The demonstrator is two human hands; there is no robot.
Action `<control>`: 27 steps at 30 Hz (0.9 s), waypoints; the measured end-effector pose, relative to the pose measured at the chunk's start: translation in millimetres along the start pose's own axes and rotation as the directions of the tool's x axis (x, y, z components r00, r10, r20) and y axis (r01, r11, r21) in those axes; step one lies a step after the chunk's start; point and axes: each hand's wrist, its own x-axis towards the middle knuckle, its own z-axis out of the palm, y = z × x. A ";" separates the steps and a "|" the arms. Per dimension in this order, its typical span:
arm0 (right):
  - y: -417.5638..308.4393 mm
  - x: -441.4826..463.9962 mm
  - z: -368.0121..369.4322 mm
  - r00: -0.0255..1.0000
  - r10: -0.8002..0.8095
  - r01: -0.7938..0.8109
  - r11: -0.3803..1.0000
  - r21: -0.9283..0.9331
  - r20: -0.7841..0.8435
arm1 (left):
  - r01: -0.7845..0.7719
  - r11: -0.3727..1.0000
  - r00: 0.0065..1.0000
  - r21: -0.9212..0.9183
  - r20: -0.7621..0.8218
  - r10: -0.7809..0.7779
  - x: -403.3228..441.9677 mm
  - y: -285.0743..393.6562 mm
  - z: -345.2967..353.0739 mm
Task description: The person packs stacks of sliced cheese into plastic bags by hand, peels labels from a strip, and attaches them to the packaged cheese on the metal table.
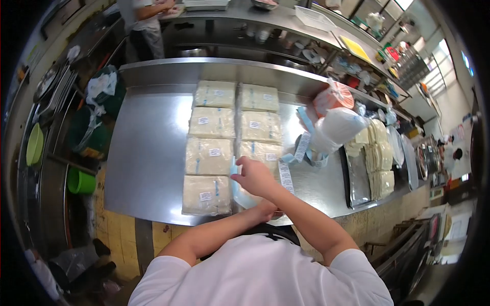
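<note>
Flat, clear-wrapped packs of a pale food, such as this one [212,122], lie in two columns on the steel table. Most show a small white printed label and a blue mark. Over the near end of the right column, my right hand [254,176] pinches a light-blue label strip [241,196] by its upper end. That strip hangs down towards my left hand [261,210], which is curled below my right forearm. My forearm partly hides the left fingers and the nearest right-hand pack. More printed labels on a strip [285,177] lie to the right of my hands.
A white plastic bag [341,127] and an orange-and-white package [333,98] stand at the back right of the table [148,148]. Farther right, a dark tray [356,176] holds pale stacked pieces [380,158]. Another person [148,25] works at the far counter.
</note>
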 end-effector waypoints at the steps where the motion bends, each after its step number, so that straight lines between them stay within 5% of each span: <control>1: 8.5 -12.8 -19.9 0.998 0.046 -0.037 0.987 0.156 -0.052 | 0.004 1.000 1.000 0.027 -0.031 -0.004 1.2 3.8 6.9; 7: 125.5 -116.1 -85.5 0.826 0.299 -0.004 0.851 0.526 -0.478 | 0.020 0.967 0.976 0.255 -0.216 0.037 17.7 44.9 62.3; 14: 252.8 -213.1 -93.9 0.727 0.538 -0.178 0.748 0.640 -0.426 | -0.468 0.819 0.820 0.331 -0.181 0.542 85.9 150.5 158.4; 19: 316.1 -250.3 -93.0 0.723 0.573 -0.153 0.678 0.719 -0.386 | -0.731 0.680 0.667 0.046 -0.160 0.728 103.2 202.6 233.0; 22: 347.6 -263.4 -100.4 0.749 0.557 -0.180 0.692 0.700 -0.358 | -0.736 0.619 0.676 -0.273 -0.310 0.668 115.1 182.2 239.2; 25: 370.9 -267.5 -115.7 0.792 0.509 -0.199 0.736 0.647 -0.336 | -0.662 0.748 0.687 -0.056 -0.443 0.575 135.6 124.0 195.4; 27: 378.2 -263.9 -128.6 0.819 0.487 -0.213 0.749 0.628 -0.303 | -0.338 0.844 0.593 0.416 -0.603 0.534 158.9 65.2 129.3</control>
